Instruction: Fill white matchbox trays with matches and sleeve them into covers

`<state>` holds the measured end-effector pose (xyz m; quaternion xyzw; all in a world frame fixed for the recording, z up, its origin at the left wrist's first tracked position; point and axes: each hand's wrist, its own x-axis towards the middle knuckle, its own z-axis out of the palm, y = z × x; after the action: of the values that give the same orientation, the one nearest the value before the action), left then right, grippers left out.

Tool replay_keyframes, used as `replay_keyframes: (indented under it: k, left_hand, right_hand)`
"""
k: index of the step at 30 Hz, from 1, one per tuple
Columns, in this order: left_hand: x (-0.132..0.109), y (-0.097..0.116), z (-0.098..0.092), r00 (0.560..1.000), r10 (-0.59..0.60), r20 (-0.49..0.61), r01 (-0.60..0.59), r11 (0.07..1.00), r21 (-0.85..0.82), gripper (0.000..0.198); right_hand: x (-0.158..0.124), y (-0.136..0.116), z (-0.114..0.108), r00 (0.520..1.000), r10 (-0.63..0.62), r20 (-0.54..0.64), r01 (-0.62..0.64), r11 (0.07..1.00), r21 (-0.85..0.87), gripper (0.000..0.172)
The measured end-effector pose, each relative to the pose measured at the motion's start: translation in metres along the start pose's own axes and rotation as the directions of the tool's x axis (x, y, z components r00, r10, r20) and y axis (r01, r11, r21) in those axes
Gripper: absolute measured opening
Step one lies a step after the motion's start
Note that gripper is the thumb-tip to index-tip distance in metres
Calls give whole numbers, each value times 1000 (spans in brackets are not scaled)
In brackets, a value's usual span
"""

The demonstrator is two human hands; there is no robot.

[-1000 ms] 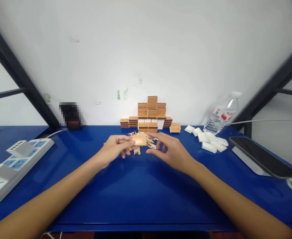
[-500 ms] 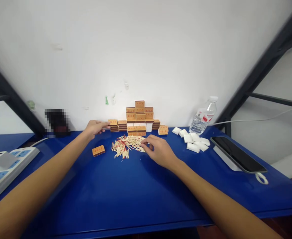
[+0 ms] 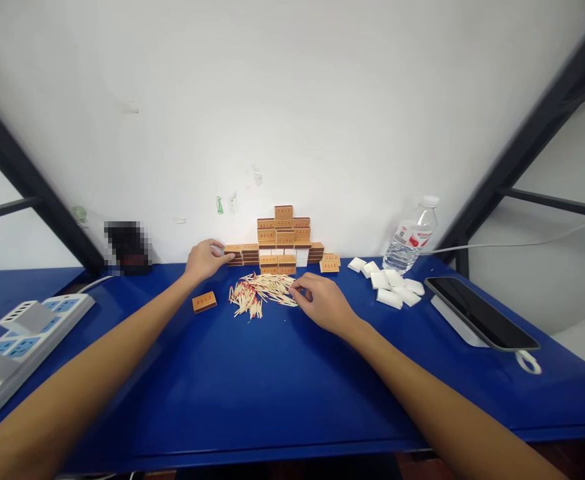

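Observation:
A loose heap of matches (image 3: pixel 260 292) lies on the blue table (image 3: pixel 272 380) in front of a stacked pile of orange matchboxes (image 3: pixel 282 239) against the wall. My left hand (image 3: pixel 205 258) reaches far out to the left end of that pile, fingers closed around something small and pale that I cannot make out. One orange matchbox (image 3: pixel 204 301) lies alone left of the heap. My right hand (image 3: pixel 322 301) rests at the right edge of the matches, fingertips pinched on some of them.
Several white inner trays (image 3: pixel 390 285) lie right of the pile, beside a water bottle (image 3: pixel 410 237). A phone (image 3: pixel 480 311) sits on a stand at the right. A white power strip (image 3: pixel 17 333) occupies the left. Black frame struts slant up on both sides.
The lone matchbox left my hands and now lies on the table. My left hand went out to the left end of the pile. My right hand settled on the matches.

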<state>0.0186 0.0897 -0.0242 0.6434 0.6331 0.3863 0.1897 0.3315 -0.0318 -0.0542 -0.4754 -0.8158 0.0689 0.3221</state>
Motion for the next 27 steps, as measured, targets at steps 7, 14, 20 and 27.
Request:
replay_keyframes:
  k: [7,14,20,27]
  left_hand:
    - [-3,5,-1,994,108,-8,-103,966,239,44]
    - [-42,3,-55,980,110,165,-162,924,346,45]
    - [-72,0,-84,881,2,472,-225,881,416,51]
    - [-74,-14,-66,846,75,528,-302,883,359,48]
  right_hand:
    - [7,17,-5,993,109,-33,-112,989,-96,20]
    - [9,70,-65,943,333,17,-325,928,-181,23]
    - [-5,62,-83,770,272,577,-289,955,-65,55]
    - [-6,58,-68,776,250,579,-284,958,-34,35]
